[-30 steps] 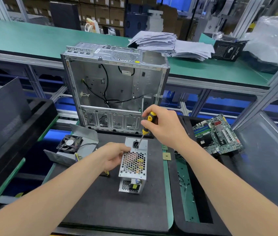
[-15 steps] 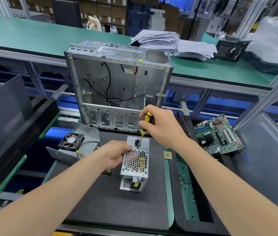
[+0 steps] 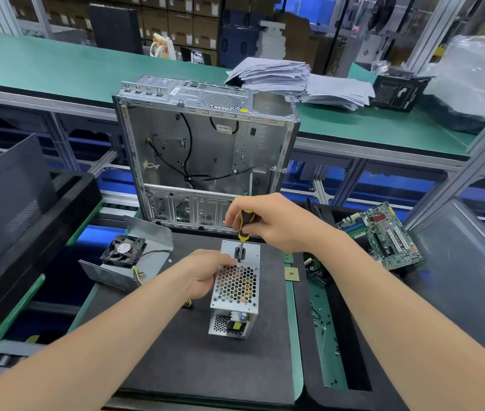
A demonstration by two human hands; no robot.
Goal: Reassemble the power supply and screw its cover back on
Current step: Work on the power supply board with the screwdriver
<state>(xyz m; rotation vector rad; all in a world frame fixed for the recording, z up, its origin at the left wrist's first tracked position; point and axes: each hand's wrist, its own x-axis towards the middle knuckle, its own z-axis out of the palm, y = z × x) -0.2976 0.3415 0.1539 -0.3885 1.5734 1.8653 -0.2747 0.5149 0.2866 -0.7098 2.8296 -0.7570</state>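
A silver power supply [image 3: 236,287] stands on end on the dark mat [image 3: 205,366], its honeycomb grille facing up. My left hand [image 3: 205,274] grips its left side. My right hand [image 3: 268,222] holds a yellow-and-black screwdriver [image 3: 244,225] nearly upright, its tip down on the top face near the power socket, just above the grille. To the left lies the bent metal cover [image 3: 146,256] with a black fan [image 3: 124,250] in it.
An open, empty computer case [image 3: 205,152] stands upright behind the mat. A motherboard [image 3: 383,235] rests in a black tray at the right. A small chip [image 3: 291,274] lies on the green strip. A dark panel [image 3: 7,197] leans at the left.
My right hand has brought the screwdriver from slanted to nearly upright over the power supply's top face. My left hand keeps its grip.
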